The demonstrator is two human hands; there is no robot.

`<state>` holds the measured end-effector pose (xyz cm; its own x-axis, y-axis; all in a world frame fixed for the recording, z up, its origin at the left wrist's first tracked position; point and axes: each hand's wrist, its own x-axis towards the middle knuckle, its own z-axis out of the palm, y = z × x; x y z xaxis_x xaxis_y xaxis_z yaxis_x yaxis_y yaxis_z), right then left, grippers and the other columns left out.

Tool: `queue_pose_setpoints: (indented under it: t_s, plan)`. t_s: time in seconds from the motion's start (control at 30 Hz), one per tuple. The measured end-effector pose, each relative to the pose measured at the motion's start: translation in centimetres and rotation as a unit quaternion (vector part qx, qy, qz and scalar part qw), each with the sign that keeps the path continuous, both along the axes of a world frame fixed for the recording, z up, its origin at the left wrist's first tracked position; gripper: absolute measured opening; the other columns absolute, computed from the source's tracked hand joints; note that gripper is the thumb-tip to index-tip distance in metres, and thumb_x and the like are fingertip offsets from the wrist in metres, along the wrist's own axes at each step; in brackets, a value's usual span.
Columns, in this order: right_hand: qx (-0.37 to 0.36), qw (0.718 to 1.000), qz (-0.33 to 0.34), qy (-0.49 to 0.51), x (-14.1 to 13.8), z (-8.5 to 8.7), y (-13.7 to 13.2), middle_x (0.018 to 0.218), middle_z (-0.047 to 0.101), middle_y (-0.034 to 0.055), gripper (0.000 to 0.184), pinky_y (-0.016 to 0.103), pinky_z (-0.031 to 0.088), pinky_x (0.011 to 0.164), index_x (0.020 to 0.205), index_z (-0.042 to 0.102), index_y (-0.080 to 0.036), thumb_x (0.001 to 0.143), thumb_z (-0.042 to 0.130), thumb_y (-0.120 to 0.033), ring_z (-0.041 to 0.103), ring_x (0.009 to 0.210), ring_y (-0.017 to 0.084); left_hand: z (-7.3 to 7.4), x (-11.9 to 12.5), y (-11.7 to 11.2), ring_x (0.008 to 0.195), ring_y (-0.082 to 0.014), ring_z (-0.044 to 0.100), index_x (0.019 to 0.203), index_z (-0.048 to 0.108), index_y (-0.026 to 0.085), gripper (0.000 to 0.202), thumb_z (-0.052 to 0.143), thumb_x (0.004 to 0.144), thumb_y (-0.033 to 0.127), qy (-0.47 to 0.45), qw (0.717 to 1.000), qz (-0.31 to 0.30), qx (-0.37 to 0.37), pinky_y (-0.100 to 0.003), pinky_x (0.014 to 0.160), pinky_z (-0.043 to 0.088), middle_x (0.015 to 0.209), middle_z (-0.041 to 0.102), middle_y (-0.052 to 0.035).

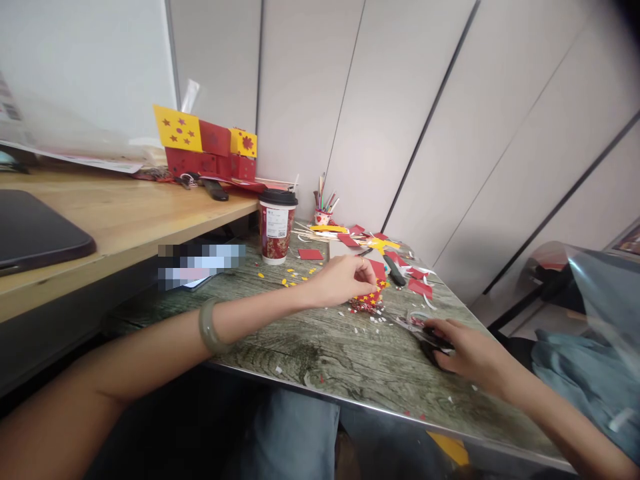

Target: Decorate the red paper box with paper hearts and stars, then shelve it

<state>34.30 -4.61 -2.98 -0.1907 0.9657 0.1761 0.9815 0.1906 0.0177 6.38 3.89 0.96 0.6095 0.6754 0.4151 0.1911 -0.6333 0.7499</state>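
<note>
On the worktop (310, 347), the left hand (345, 280) has its fingers pressed together beside the star-patterned red piece (369, 299), any grip on it being indeterminable, while the right hand (467, 350) has its fingers closed around the scissors (436, 339).

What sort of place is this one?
Probably a craft corner, in a home or an office; I can't tell which. The signs: scissors in the right hand, cut paper scattered over the tabletop, and the pen cup by the wall.
</note>
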Motion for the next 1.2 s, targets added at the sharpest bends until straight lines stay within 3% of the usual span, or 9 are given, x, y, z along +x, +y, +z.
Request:
queue_pose_setpoints:
  t_s: [0.23,0.43,0.5,0.57,0.7,0.8,0.93,1.07,1.2]
  plan:
    - [-0.040,0.975,-0.041,0.216,0.5,1.0,-0.7,0.083,0.067,0.0041,0.038,0.032,0.049,0.072,0.098,0.065,-0.019,0.061,0.061,-0.026,0.062,0.077,0.023,-0.5,0.6,0.3,0.064,-0.0079,0.053,0.071,0.052,0.012,0.012,0.062,0.065,0.011,-0.127,0.973,-0.053,-0.187,-0.022,0.062,0.041,0.068,0.056,0.0016]
    - [-0.048,0.805,-0.092,0.584,1.1,0.1,-2.4,0.094,0.067,0.0076,0.056,0.032,0.053,0.075,0.111,0.057,-0.021,0.062,0.073,-0.045,0.063,0.088,0.026,-1.0,1.0,-0.7,0.062,-0.0068,0.052,0.068,0.061,0.010,0.005,0.057,0.066,0.008,-0.059,0.942,-0.077,-0.321,-0.021,0.060,0.040,0.070,0.060,-0.0009]
    - [-0.037,0.780,-0.097,0.616,1.4,-0.2,-2.5,0.094,0.067,0.0071,0.057,0.031,0.051,0.079,0.116,0.054,-0.022,0.067,0.069,-0.047,0.062,0.091,0.024,-1.4,1.4,-1.0,0.064,-0.0071,0.053,0.070,0.062,0.011,0.008,0.057,0.066,0.007,-0.046,0.935,-0.077,-0.342,-0.022,0.062,0.041,0.071,0.061,-0.0010]
    - [-0.037,0.813,-0.082,0.576,1.6,-0.3,-2.5,0.091,0.067,0.0070,0.058,0.031,0.051,0.077,0.118,0.051,-0.021,0.070,0.066,-0.049,0.062,0.089,0.023,-1.7,1.8,-1.2,0.066,-0.0076,0.054,0.072,0.063,0.011,0.008,0.058,0.066,0.008,-0.046,0.930,-0.088,-0.353,-0.023,0.064,0.042,0.071,0.060,-0.0003]
    - [0.021,0.944,-0.056,0.324,1.1,-0.3,-2.3,0.076,0.063,0.0020,0.052,0.026,0.048,0.061,0.112,0.056,-0.020,0.068,0.067,-0.047,0.060,0.070,0.020,-2.0,2.1,-1.5,0.063,-0.0082,0.054,0.075,0.058,0.013,0.013,0.061,0.063,0.008,-0.058,0.923,-0.075,-0.372,-0.023,0.062,0.042,0.067,0.059,0.0011]
    - [0.037,0.981,-0.059,0.181,0.1,-0.3,-2.3,0.066,0.059,-0.0022,0.037,0.023,0.041,0.049,0.104,0.060,-0.024,0.071,0.063,-0.042,0.054,0.055,0.015,-2.0,1.9,-1.5,0.061,-0.0081,0.054,0.077,0.056,0.014,0.017,0.062,0.062,0.007,-0.085,0.929,-0.054,-0.355,-0.022,0.060,0.042,0.065,0.059,0.0016]
    - [0.048,0.981,-0.038,0.184,-1.5,0.0,-2.7,0.067,0.058,-0.0032,0.032,0.022,0.040,0.047,0.104,0.057,-0.025,0.074,0.059,-0.036,0.051,0.051,0.013,-2.4,1.6,-1.2,0.064,-0.0081,0.054,0.071,0.061,0.013,0.008,0.060,0.064,0.010,-0.097,0.944,-0.061,-0.310,-0.021,0.060,0.041,0.071,0.062,0.0001]
    - [0.141,0.933,0.025,0.330,-3.9,0.3,-3.8,0.081,0.062,0.0012,0.033,0.022,0.048,0.057,0.101,0.055,-0.021,0.073,0.065,-0.037,0.056,0.062,0.014,-2.6,1.9,-1.9,0.063,-0.0089,0.053,0.072,0.068,0.012,0.011,0.061,0.065,0.014,-0.066,0.950,-0.046,-0.302,-0.022,0.061,0.040,0.069,0.064,-0.0011]
    - [0.203,0.906,0.096,0.358,-6.6,0.5,-4.9,0.077,0.062,-0.0014,0.027,0.020,0.049,0.059,0.097,0.055,-0.024,0.073,0.066,-0.027,0.056,0.064,0.012,-2.0,2.0,-3.8,0.063,-0.0098,0.052,0.078,0.070,0.012,0.025,0.067,0.065,0.033,-0.109,0.947,-0.085,-0.291,-0.023,0.063,0.039,0.070,0.066,-0.0022]
